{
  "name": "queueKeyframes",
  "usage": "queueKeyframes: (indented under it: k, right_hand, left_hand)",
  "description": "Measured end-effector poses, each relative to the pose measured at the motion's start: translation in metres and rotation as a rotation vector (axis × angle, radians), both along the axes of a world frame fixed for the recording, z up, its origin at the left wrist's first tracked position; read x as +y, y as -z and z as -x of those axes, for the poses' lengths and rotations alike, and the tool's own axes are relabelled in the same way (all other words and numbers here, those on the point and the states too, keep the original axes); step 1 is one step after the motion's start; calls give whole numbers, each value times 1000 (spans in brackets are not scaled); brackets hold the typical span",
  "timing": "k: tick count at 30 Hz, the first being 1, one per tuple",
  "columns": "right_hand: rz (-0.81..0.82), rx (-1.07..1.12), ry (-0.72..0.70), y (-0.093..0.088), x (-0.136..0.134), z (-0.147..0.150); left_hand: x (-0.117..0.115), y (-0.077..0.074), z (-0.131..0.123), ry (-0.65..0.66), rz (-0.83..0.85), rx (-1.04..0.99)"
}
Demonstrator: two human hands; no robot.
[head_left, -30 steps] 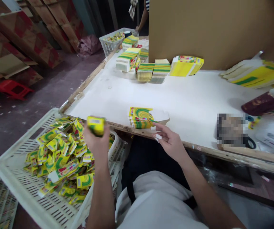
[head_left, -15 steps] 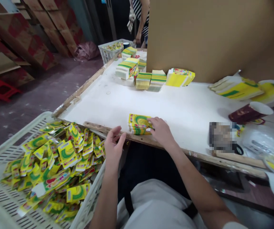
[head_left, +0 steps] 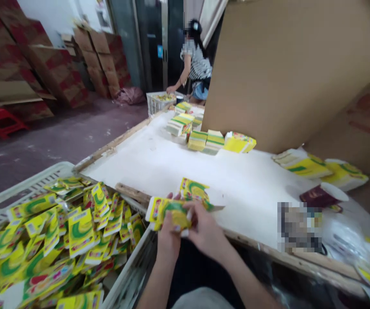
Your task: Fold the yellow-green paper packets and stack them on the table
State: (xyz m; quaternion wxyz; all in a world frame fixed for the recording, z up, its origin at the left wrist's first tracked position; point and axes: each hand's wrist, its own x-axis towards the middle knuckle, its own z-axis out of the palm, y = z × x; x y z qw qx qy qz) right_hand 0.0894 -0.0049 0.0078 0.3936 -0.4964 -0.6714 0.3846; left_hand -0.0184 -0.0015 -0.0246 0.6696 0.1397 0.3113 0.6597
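Note:
A small yellow-and-green printed carton (head_left: 165, 209) is held just above the table's front edge. My left hand (head_left: 169, 242) grips it from below, thumb on its face. My right hand (head_left: 206, 229) has its fingers closed at the carton's right end, by its white flap; some fingertips are hidden. Right behind the hands, more yellow cartons (head_left: 194, 189) lie flat on the white tabletop (head_left: 133, 165). To the left, a white plastic basket (head_left: 61, 168) is heaped with similar cartons (head_left: 82, 229).
Stacks of flat cartons (head_left: 198, 140) stand along a tall cardboard sheet (head_left: 284, 77). A maroon cup (head_left: 320, 195) lies tipped at the right, beside clear plastic (head_left: 342, 236). Behind the table a person (head_left: 198, 60) reaches into another basket (head_left: 154, 103). A red stool (head_left: 1, 122) stands left.
My left hand, empty before, now grips a carton. My right hand has moved left from the cartons on the table to this carton's end. The camera view has tilted upward.

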Motion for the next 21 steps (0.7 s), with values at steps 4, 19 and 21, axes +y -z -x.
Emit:
queueKeyframes:
  k: [4, 19, 21]
  right_hand:
    - [191, 361, -73, 2, -19, 31]
    - [86, 452, -14, 3, -2, 23]
    - [52, 403, -6, 2, 2, 16]
  left_hand:
    - [0, -8, 12, -86, -6, -137]
    - [5, 9, 20, -62, -192, 153]
    - [7, 10, 21, -50, -162, 257]
